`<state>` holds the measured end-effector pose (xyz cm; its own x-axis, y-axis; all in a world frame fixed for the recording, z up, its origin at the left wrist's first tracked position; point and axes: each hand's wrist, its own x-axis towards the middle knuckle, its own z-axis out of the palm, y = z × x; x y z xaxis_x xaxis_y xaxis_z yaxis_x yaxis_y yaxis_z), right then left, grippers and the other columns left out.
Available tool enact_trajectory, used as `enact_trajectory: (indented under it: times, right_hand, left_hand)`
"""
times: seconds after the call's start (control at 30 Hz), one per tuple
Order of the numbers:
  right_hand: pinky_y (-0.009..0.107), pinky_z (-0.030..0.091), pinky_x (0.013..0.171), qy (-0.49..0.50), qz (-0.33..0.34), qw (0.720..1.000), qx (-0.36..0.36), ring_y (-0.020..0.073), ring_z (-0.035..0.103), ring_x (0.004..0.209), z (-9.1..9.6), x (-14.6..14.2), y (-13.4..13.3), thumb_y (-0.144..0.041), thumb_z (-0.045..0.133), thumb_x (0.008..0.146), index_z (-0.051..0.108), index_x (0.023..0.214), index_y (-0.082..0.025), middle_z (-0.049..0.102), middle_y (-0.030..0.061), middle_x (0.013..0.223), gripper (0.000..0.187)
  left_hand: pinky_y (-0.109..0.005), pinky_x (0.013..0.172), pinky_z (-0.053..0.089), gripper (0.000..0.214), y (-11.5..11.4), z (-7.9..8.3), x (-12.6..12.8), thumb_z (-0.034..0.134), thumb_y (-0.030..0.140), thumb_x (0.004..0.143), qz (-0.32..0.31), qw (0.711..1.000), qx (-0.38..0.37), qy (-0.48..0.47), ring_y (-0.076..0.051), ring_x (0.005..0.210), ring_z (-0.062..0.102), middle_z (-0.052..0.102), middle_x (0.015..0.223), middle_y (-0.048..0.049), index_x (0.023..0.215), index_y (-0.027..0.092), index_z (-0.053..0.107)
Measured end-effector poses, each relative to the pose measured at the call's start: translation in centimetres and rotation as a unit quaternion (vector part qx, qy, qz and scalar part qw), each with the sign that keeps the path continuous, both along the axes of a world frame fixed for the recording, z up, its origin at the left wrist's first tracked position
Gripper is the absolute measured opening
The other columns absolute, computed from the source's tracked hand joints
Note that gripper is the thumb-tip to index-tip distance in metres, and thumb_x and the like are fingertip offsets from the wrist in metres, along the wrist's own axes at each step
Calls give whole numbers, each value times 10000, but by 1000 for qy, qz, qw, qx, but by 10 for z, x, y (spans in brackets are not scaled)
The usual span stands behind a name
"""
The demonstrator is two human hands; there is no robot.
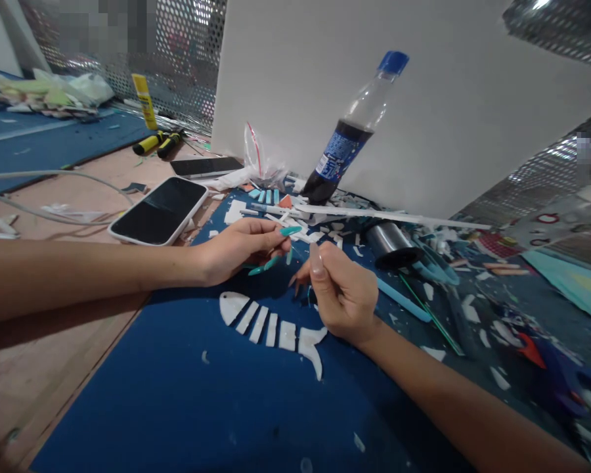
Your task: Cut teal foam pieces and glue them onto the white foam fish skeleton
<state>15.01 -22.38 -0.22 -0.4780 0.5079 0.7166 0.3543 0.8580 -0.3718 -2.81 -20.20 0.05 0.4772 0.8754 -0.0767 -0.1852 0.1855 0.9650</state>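
Observation:
My left hand (249, 246) is closed in a pinch above the blue mat, its long nails turquoise. Facing it, my right hand (345, 292) is curled into a fist with the thumb pressed to the fingers. The two hands are apart, close to each other; anything thin held in either is too fine to make out. Below them lies a white fish cut into separate pieces: a head (234, 307) with a small hole, several narrow body strips (259, 324) and a forked tail (311, 345). The right hand is just above the tail.
Behind the hands are white scraps (320, 230), a spool of clear line (393, 243) and a tilted bottle of dark drink (342, 144). Phones (160, 210), cutters (150, 142) and a yellow tube (145, 102) are at left. A white panel (423, 131) stands behind.

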Motion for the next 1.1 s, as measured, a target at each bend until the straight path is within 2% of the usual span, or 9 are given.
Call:
enact_trajectory:
  times: [0.23,0.73,0.9,1.1]
  right_hand:
    - [266,400,526,-9,4,1000,6,111,478,544,0,-1,1,-84,403,861,540,645,-178,529,5,565,273]
    - [244,383,518,-17,-13,1000,17,95,443,518,0,-1,1,-68,417,855,513,621,-174,489,-6,542,274]
    - [235,364,508,-21,-28,999,32,92,438,520,-1,-3,2,-67,422,855,475,605,-176,490,-8,537,278]
    - [235,357,509,-42,-74,996,37,88,409,501,-1,-3,2,-104,418,863,415,581,-177,418,-12,538,291]
  left_hand:
    - [-141,393,295,221,-1,1,1,483,234,849,-6,1000,1,3,-44,460,407,456,554,24,655,139,532]
    - [-154,452,331,202,-1,-2,-1,501,218,846,-23,999,21,-8,-39,489,432,480,579,27,671,129,547]
    - [-156,411,291,199,0,-5,-2,492,262,861,-38,997,62,2,-42,463,403,452,566,36,704,141,517]
    - [-172,448,327,216,-3,-5,-3,481,302,866,-46,984,161,68,-55,486,402,438,578,37,714,149,485]
